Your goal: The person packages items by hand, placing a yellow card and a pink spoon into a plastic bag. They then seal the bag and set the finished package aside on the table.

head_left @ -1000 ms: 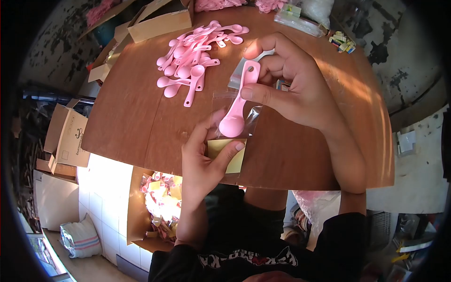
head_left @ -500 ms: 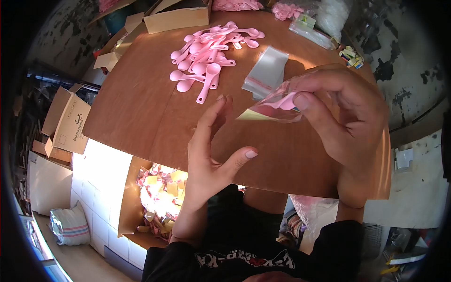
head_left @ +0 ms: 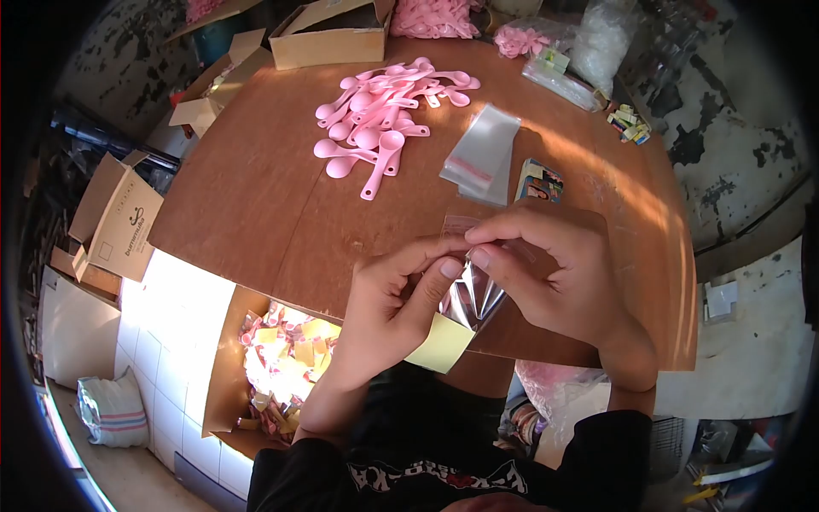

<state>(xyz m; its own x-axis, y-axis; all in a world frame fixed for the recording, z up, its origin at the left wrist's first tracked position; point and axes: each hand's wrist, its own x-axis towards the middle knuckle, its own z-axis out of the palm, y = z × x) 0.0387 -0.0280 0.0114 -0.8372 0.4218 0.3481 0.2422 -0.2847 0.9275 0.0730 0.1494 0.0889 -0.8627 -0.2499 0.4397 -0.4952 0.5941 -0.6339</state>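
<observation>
Both hands meet over the near part of the brown table (head_left: pixel 256 205). My left hand (head_left: pixel 392 299) pinches one side of a clear plastic bag (head_left: pixel 473 294), and my right hand (head_left: pixel 550 273) pinches its upper edge beside it. A pale yellow card (head_left: pixel 442 343) shows at the bag's lower end. Whether the pink spoon is inside is hidden. Beyond my hands lie a stack of clear bags (head_left: pixel 485 152) and a small pile of printed cards (head_left: pixel 539 182). Further left is a heap of pink spoons (head_left: pixel 388 107).
An open box of packed items (head_left: pixel 286 358) stands below the table's left edge. At the back are a cardboard box (head_left: pixel 331 43), a bag of pink pieces (head_left: pixel 435 17) and clear plastic packs (head_left: pixel 559 81). Small yellow packets (head_left: pixel 629 125) lie at the right.
My left hand has closed and moved right to the bag. My right hand has come down and left with it. The printed cards have come into sight, and the view has shifted slightly.
</observation>
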